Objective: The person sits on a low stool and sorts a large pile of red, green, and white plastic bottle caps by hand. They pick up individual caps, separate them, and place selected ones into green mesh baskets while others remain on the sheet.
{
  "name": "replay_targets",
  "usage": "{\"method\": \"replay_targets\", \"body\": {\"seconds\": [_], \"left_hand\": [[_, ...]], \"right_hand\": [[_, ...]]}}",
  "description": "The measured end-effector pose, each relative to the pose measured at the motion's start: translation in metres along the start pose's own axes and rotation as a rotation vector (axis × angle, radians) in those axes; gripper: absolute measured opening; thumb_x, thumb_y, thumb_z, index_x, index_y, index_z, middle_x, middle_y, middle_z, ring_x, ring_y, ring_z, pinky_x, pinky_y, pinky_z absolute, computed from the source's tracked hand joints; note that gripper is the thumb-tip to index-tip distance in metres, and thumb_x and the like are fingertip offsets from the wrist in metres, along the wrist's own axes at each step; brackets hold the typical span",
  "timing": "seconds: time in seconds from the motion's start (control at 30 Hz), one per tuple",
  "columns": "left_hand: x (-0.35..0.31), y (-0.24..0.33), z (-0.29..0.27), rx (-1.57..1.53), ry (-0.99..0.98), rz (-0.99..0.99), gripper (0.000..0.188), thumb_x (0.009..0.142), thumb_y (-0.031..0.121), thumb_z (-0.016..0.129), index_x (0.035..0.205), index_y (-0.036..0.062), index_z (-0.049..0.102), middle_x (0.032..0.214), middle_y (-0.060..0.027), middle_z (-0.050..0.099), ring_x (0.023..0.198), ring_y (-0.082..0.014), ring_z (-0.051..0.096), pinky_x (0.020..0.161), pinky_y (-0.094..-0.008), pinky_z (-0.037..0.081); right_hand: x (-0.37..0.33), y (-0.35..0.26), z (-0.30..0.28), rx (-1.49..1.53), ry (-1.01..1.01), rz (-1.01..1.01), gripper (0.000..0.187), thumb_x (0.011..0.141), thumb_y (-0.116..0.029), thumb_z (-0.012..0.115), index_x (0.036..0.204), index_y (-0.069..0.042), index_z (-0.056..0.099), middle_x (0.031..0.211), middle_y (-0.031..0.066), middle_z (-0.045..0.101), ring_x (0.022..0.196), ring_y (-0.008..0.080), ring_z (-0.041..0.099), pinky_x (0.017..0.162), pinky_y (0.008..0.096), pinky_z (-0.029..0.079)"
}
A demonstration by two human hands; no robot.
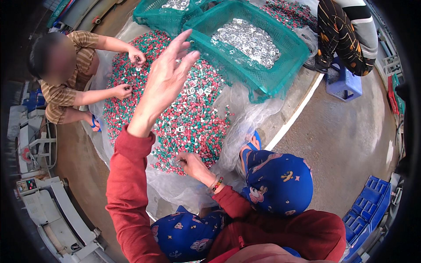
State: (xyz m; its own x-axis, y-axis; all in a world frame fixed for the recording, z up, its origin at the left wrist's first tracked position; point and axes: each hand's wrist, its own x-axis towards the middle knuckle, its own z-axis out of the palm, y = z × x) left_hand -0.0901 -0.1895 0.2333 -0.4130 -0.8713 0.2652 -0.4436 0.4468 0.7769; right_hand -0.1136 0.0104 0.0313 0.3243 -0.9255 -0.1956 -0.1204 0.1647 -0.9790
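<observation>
While our left hand (169, 74) hangs up in the air over the big heap — its fingers spread and holding nothing — our right hand (195, 167) is down low at the near edge of the heap (206, 139). Its fingers are curled, but we can't tell if they pinch a little metal piece or not. The heap is made of red, green and white bits, and it lies on a thin see-through sheet (247, 107). Some shiny metal pieces (191, 91) lie loose on top, most of them near the middle. Lots more silver pieces (245, 41) sit in the green basket (298, 47) beside the heap, and some are in a second green basket (153, 16). So we think a good part is done, but not all: the loose ones are left, and more may hide underneath. Across from us, a co-worker's two hands (137, 57) are at the heap too.
</observation>
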Motion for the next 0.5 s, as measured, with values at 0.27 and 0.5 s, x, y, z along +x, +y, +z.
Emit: {"method": "replay_targets", "body": {"seconds": [0.27, 0.5], "left_hand": [[-0.104, -0.050, -0.011, 0.396, -0.494, -0.542, 0.025, 0.087, 0.022, 0.065, 0.095, -0.0012, 0.062, 0.084, -0.0111, 0.065, 0.076, -0.0168, 0.059, 0.071, -0.0341, 0.047], [-0.219, -0.072, 0.019, -0.116, 0.167, -0.543, 0.026, 0.085, 0.009, 0.064, 0.110, 0.0027, 0.062, 0.096, -0.0090, 0.067, 0.088, -0.0167, 0.065, 0.076, -0.0302, 0.051]], "right_hand": [[0.017, -0.019, -0.035, 1.412, 0.328, 0.281, 0.014, 0.089, -0.003, 0.057, 0.103, -0.003, 0.058, 0.094, 0.0076, 0.065, 0.077, 0.0184, 0.066, 0.068, 0.0311, 0.057], [0.020, -0.011, -0.015, 1.076, 0.252, 0.086, 0.018, 0.092, -0.004, 0.056, 0.108, 0.003, 0.057, 0.092, 0.0099, 0.065, 0.075, 0.0166, 0.066, 0.065, 0.0273, 0.054]]}}
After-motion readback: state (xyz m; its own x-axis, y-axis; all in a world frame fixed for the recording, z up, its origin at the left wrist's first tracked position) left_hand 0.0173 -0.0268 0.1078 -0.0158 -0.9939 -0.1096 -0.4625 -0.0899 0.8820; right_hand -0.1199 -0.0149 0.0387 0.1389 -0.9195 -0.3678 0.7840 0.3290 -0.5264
